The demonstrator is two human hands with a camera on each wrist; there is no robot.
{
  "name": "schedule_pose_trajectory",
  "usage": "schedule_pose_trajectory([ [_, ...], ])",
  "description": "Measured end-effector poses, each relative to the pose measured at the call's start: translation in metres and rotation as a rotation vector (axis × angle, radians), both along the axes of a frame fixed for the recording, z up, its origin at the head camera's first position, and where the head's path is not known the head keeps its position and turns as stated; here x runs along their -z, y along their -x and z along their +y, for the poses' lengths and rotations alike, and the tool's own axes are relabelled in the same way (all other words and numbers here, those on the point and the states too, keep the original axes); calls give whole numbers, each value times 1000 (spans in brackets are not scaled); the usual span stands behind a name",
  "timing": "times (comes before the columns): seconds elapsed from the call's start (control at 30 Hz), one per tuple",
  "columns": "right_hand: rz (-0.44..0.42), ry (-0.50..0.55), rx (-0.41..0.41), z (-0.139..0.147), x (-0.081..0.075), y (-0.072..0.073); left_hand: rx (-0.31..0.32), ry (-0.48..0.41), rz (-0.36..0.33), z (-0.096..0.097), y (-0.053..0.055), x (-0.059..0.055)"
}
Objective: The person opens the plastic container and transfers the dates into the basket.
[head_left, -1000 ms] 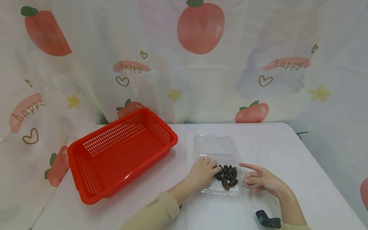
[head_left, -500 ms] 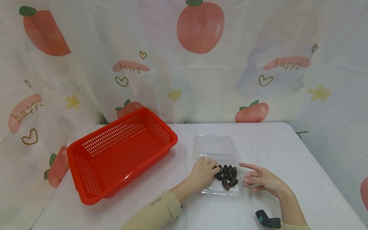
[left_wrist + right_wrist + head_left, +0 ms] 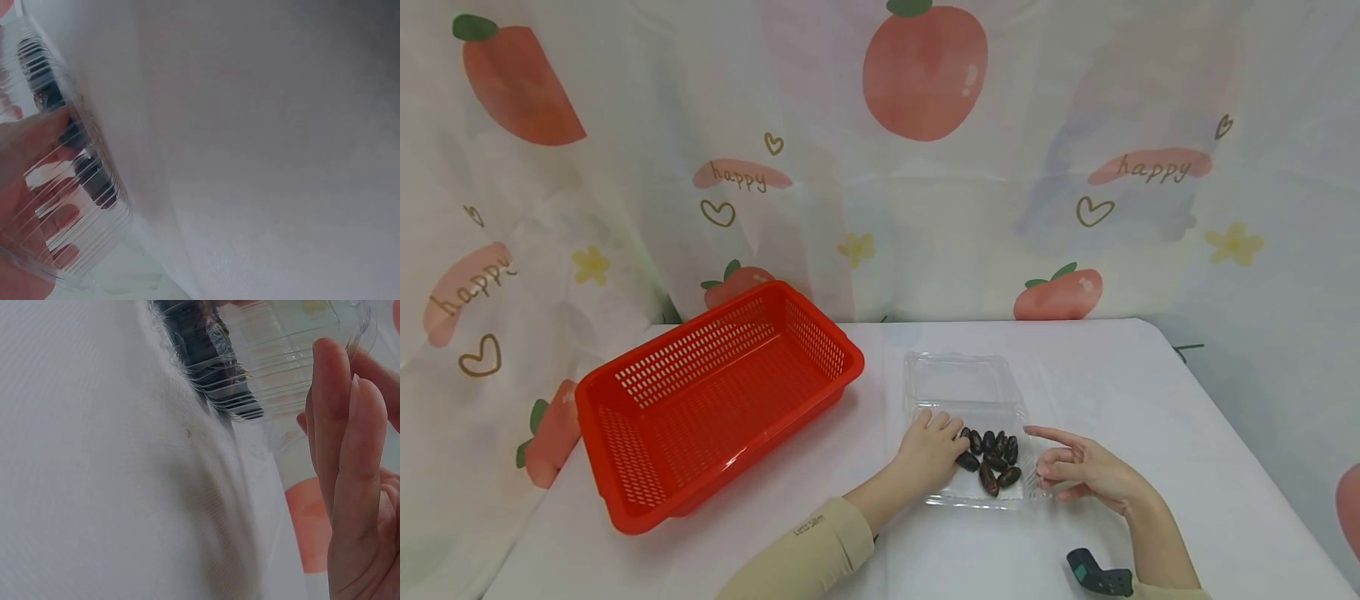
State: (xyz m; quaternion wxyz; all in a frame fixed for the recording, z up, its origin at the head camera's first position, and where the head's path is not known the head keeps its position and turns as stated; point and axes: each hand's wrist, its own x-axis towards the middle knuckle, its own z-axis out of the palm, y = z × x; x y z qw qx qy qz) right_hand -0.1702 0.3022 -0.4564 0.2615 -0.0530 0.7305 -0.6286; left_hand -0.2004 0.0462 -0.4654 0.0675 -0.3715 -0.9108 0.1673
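In the head view, a clear plastic clamshell box (image 3: pixel 1026 492) lies with its lid (image 3: pixel 962 379) folded back. Several dark brown, glossy oval fruits that look like dates (image 3: pixel 988 478) lie inside it. My left hand (image 3: pixel 927 454) reaches over the box's left side, its fingertips right at the leftmost dates. Through the ribbed wall in the left wrist view, one digit overlaps a date (image 3: pixel 95 181) while other fingers bend loosely below. My right hand (image 3: pixel 1093 472) rests by the box's right wall, index finger extended toward the rim, the others relaxed, nothing held.
A red perforated plastic basket (image 3: pixel 715 417) stands tilted on the left of the white-covered table (image 3: pixel 880 550). Behind hangs a printed curtain (image 3: pixel 955 225). A black device (image 3: pixel 1097 573) sits at my right wrist.
My left fingertips have drawn slightly left inside the box. The leftmost dates show more fully and one sits a little further left. The right hand has stayed put.
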Motion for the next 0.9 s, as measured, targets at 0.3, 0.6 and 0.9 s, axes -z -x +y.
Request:
schedule_pose_trajectory([
  [0.3,-10,-18,10,-1,1,0,-2,-1,12,0,-1,2],
  [0.6,-4,-16,13,-1,0,0,8,-59,-8,-1,0,0],
  [0.9,-10,-18,14,-1,0,0,10,-159,33,-5,2,-6],
])
